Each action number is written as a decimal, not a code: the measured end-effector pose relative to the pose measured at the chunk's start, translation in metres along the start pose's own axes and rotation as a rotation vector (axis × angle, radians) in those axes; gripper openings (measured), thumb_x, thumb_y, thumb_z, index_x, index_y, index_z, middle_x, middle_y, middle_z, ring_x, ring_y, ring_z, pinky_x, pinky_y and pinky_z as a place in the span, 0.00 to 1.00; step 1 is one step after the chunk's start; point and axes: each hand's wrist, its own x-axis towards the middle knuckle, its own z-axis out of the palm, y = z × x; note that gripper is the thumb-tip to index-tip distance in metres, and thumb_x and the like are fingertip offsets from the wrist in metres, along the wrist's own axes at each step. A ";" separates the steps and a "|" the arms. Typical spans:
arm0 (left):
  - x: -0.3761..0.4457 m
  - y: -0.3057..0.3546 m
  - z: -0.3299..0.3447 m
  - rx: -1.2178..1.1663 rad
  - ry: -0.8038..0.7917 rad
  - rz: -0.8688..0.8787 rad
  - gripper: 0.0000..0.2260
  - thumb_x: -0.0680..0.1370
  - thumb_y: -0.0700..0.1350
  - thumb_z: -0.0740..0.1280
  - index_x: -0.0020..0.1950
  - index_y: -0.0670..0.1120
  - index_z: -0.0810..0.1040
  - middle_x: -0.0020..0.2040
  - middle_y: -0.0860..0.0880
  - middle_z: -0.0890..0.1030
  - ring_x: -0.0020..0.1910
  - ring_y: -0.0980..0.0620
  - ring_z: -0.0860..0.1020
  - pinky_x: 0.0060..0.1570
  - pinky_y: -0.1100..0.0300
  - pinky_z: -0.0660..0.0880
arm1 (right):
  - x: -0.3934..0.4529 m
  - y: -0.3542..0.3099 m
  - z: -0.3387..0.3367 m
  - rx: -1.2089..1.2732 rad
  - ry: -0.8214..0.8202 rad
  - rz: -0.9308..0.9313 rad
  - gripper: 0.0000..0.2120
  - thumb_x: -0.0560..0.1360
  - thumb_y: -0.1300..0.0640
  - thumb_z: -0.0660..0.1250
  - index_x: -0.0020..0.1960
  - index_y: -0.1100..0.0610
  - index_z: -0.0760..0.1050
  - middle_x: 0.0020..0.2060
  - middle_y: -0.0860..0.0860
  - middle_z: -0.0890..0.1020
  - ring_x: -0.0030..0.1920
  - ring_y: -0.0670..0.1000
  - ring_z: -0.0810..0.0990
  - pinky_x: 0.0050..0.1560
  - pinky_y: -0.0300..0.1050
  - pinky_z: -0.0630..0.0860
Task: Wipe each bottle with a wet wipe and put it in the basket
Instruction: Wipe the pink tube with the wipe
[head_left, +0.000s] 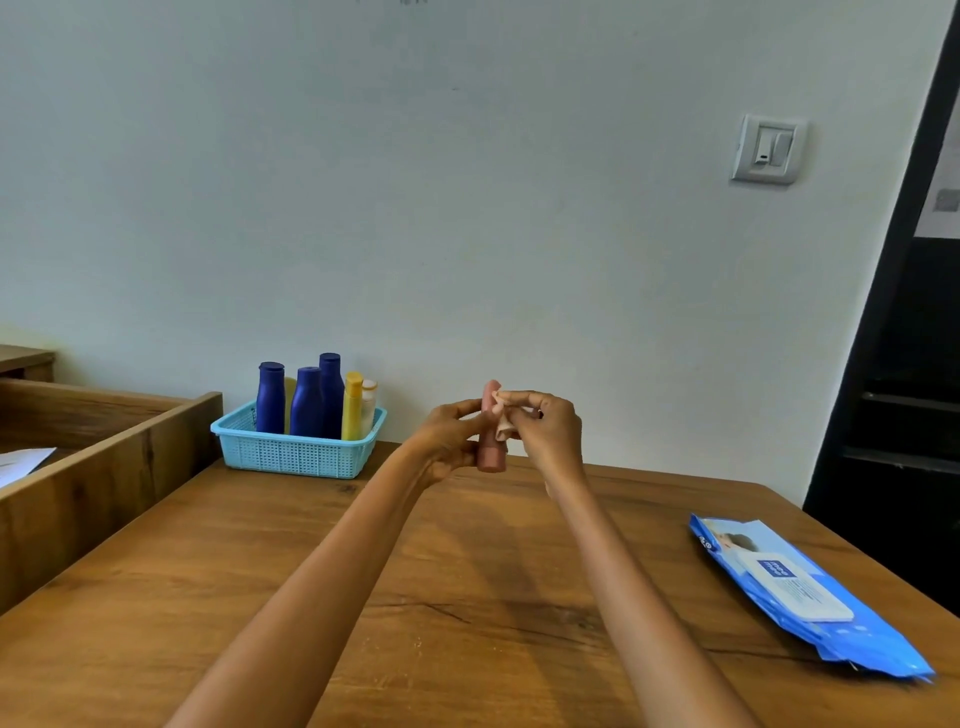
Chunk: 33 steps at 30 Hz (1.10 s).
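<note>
The left hand (449, 436) grips the pink bottle (491, 441) upright above the surface (467, 597); the right hand (545, 431) pinches a wet wipe (503, 427) on it; the blue basket (296, 454) holds three blue bottles (306, 402) and a yellow bottle (353, 408).

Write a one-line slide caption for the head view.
Left hand holds a pink bottle while right hand rubs it with a wet wipe; cleaned bottles fill the blue basket.
</note>
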 end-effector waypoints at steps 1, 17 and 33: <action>0.000 0.001 -0.002 -0.051 0.014 0.001 0.25 0.74 0.45 0.69 0.69 0.39 0.69 0.58 0.40 0.78 0.53 0.41 0.79 0.51 0.44 0.78 | 0.000 -0.001 0.000 -0.034 -0.034 -0.020 0.04 0.73 0.59 0.70 0.46 0.53 0.83 0.42 0.49 0.85 0.42 0.50 0.84 0.48 0.46 0.81; 0.003 0.005 -0.008 -0.338 0.126 -0.089 0.27 0.75 0.41 0.68 0.72 0.39 0.64 0.66 0.37 0.71 0.60 0.37 0.73 0.49 0.41 0.74 | 0.003 -0.003 -0.015 -0.018 -0.087 0.132 0.05 0.73 0.62 0.68 0.47 0.60 0.82 0.44 0.52 0.84 0.41 0.51 0.84 0.44 0.46 0.82; 0.005 0.007 -0.016 -0.432 0.233 -0.033 0.26 0.75 0.40 0.68 0.71 0.39 0.64 0.67 0.38 0.70 0.65 0.36 0.70 0.57 0.36 0.70 | 0.002 -0.005 -0.023 0.015 -0.357 0.376 0.06 0.71 0.69 0.65 0.43 0.65 0.81 0.42 0.55 0.83 0.41 0.50 0.80 0.39 0.41 0.78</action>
